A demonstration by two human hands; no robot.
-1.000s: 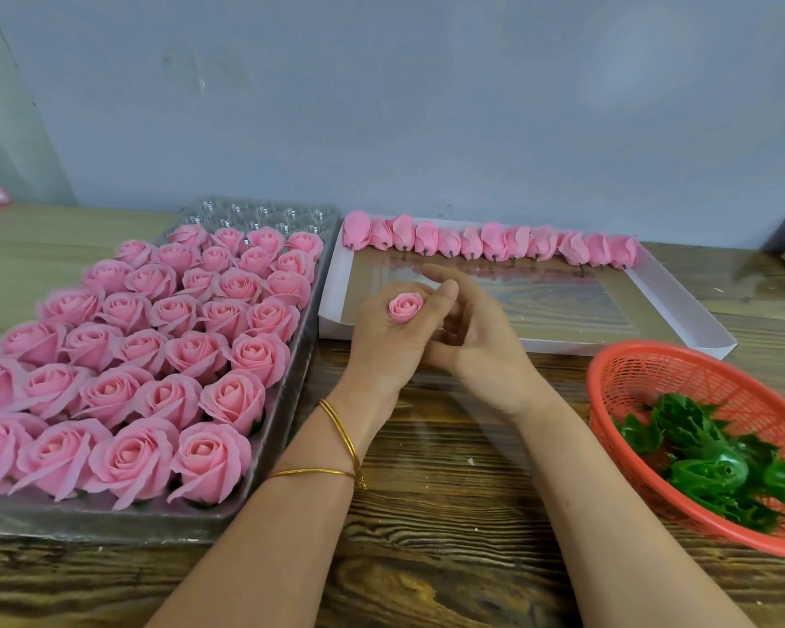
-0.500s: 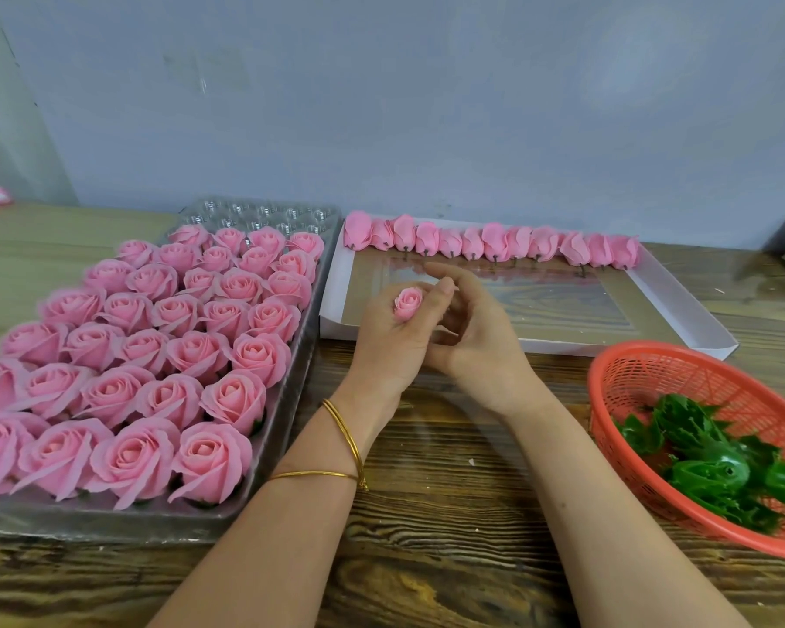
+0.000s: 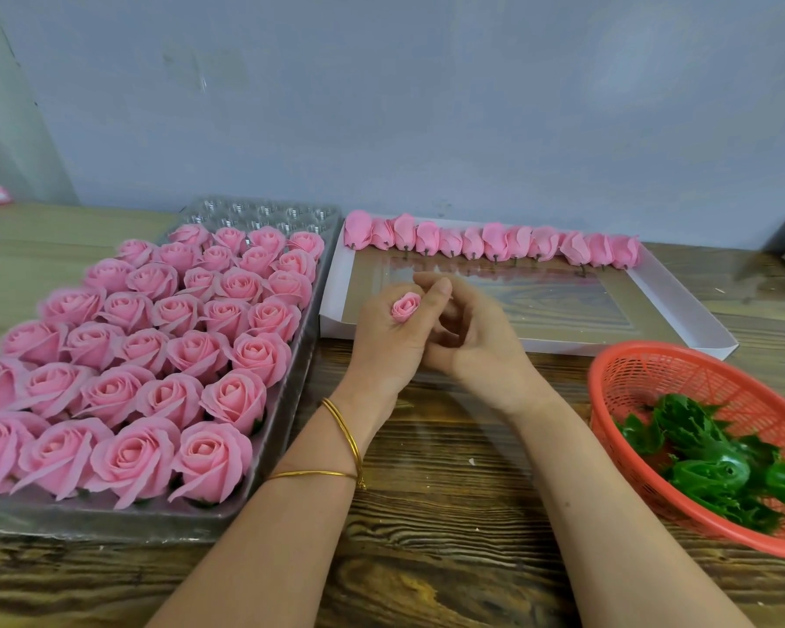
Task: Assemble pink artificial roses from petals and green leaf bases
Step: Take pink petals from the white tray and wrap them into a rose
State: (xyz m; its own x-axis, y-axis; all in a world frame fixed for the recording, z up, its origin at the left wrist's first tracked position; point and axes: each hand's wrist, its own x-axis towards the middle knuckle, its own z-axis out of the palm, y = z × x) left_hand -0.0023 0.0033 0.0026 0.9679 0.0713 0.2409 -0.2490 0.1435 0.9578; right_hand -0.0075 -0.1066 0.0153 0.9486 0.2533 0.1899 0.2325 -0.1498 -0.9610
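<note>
Honestly, the bit that matters is the hardest to see: the left hand curls round a small bud, thumb and forefinger pinching it so only its pink top peeks out, and everything below that is buried in the fist. The right hand sits tucked against the left, fingers curled loosely inward, and I can't tell whether they grip anything or only touch the other hand. Two thin bangles ring the left wrist, and both forearms run out of the bottom of the shot. The hands hover over the near edge of the white box. The strip of wooden table between tray and basket is the only open room, and the arms take up most of it. On the left, the tray is cut off by the frame edge; it's packed with finished roses touching one another, with a few bare clear cups at the far end. The box holds one row of buds along its far wall, lying on their sides. On the right, the red basket, also cropped, holds a heap of green leaf bases, too tangled to count.
</note>
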